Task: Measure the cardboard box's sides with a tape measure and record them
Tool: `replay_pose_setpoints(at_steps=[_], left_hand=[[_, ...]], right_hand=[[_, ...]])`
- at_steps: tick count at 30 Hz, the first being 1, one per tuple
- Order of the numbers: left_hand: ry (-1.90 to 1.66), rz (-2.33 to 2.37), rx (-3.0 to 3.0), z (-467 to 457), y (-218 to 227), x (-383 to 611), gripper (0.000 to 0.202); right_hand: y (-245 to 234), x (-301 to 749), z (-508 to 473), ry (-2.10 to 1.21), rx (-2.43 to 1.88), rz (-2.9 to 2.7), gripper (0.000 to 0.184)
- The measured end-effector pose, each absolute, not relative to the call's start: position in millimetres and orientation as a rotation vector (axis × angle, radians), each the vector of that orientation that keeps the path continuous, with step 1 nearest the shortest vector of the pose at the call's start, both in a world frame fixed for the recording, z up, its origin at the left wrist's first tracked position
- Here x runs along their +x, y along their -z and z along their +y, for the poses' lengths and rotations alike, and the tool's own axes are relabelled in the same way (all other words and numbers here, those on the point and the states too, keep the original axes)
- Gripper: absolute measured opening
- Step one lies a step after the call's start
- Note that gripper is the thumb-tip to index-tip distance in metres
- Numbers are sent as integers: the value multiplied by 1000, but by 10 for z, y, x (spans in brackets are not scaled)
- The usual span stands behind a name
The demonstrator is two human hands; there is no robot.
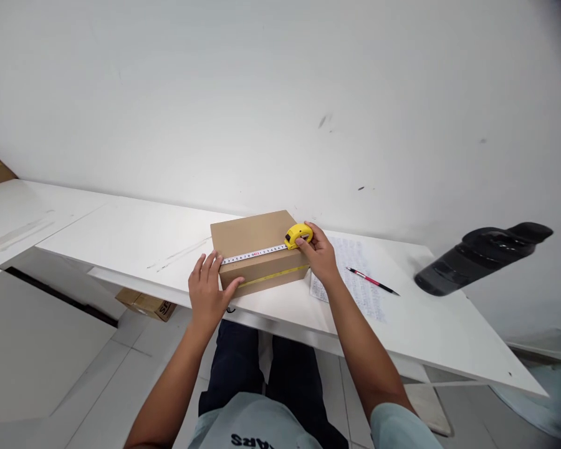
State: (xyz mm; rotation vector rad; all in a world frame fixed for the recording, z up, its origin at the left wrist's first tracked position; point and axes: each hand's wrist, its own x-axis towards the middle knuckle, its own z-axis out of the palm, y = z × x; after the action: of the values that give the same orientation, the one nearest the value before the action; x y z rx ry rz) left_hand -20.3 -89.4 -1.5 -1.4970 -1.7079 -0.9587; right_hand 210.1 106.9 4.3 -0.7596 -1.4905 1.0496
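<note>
A long white tabletop (168, 218) runs along a scuffed, pale grey wall (215, 93). On it, between and under both hands, sits a brown rectangular cardboard box (250, 232). A white metal tape blade (255, 254) lies along its near top edge, drawn from a rounded yellow tape measure (299, 231). The left hand (209, 290) is spread open over the box's corner, fingertips at the blade's end, thumb against the front face; whether it pinches the tip cannot be told. The right hand (321, 255) is curled closed around the yellow case. A true reading likely calls for a flat, taut blade, parallel to the edge, its end held flush. Right of the right hand are handwritten white paper (350, 293), a slim red-and-black pen (373, 281) and a dark cylindrical bottle (477, 259).
</note>
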Motion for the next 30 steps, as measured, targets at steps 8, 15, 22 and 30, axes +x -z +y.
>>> replay_pose_setpoints(at_steps=[8, 15, 22, 30], left_hand=[[1017, -1680, -1510, -821, 79, -238, 52], [987, -1690, -1534, -753, 69, -259, 47], [1035, -1624, -1554, -733, 54, -284, 49], [1137, -1601, -1588, -710, 54, -274, 50]], right_hand=[[-61, 2205, 1104, -967, -756, -1592, 59], [102, 2578, 1456, -931, -745, -1304, 68], [82, 2770, 1588, -951, -765, -1271, 69], [-56, 2715, 1450, -944, -768, -1406, 63]])
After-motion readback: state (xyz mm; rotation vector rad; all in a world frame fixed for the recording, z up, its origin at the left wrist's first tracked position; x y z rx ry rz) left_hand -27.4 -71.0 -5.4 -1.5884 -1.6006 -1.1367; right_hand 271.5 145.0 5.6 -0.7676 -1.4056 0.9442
